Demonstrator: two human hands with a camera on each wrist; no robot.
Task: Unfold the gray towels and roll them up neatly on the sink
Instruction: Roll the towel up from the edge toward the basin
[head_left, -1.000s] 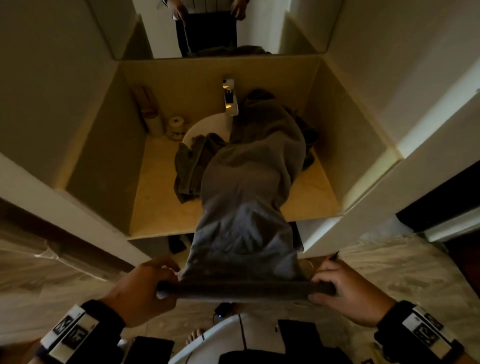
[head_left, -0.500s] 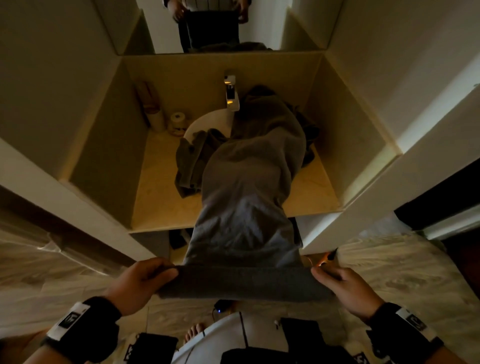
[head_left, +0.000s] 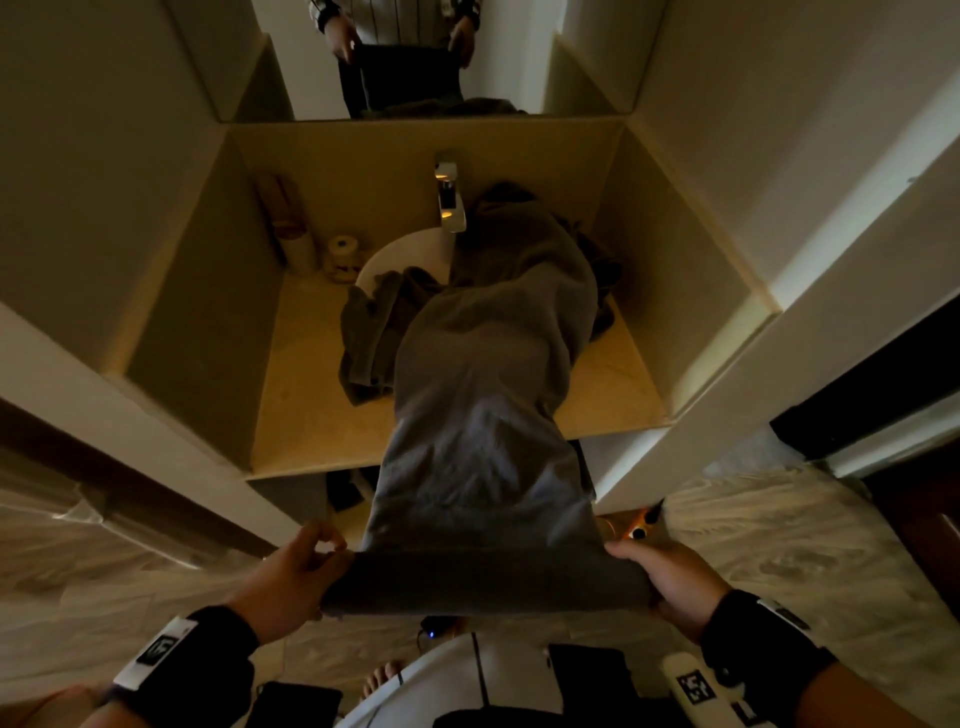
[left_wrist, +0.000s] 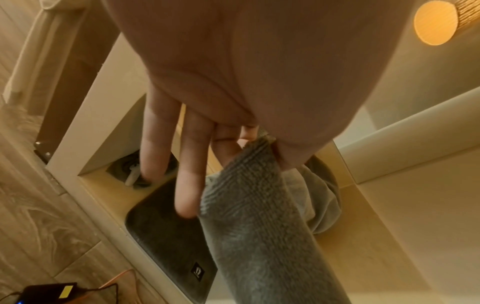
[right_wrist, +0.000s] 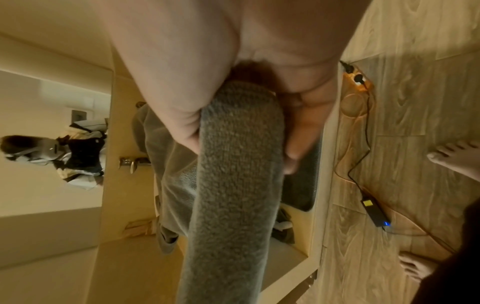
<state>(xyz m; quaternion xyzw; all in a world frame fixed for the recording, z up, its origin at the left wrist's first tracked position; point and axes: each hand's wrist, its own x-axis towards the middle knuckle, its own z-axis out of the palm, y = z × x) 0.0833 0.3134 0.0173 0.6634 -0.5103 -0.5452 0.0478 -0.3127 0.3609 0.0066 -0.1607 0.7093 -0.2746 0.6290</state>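
Observation:
A long gray towel stretches from the sink over the counter's front edge towards me. Its near end is rolled into a thick band held between both hands. My left hand pinches the band's left end between thumb and forefinger, while the other fingers hang straight. My right hand grips the right end, thumb on one side and fingers on the other. A second gray towel lies crumpled at the basin's left edge.
The sink sits in a narrow niche with walls on both sides and a faucet at the back. Bottles and a small roll stand at the back left. A dark mat lies under the counter. A charger and cables lie on the floor.
The rolled band at the towel's near end has grown thicker. Both hands have turned at its ends and stayed at about the same height.

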